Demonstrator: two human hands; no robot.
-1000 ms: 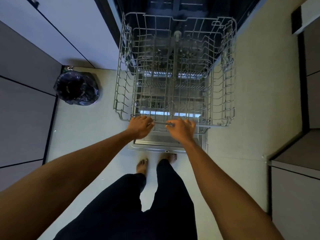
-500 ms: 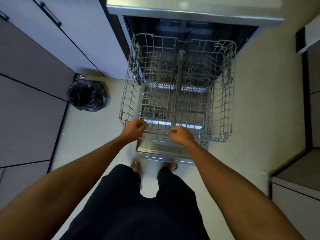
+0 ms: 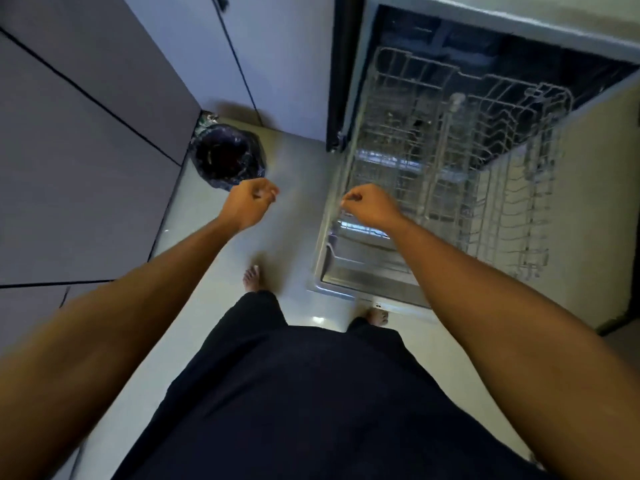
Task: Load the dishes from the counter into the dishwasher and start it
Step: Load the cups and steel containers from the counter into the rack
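Left hand (image 3: 247, 202) loosely curled, empty. Right hand (image 3: 372, 207) curled at dishwasher rack (image 3: 512, 220) corner, grip unclear. Rack, open door (image 3: 363, 271) jut low: likely shin-trip on turning.

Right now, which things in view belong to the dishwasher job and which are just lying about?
Job: pulled-out dishwasher rack, empty; open dishwasher door; left hand and right hand, holding no dish.
Lying about: bin with black liner on the floor; grey cabinets.
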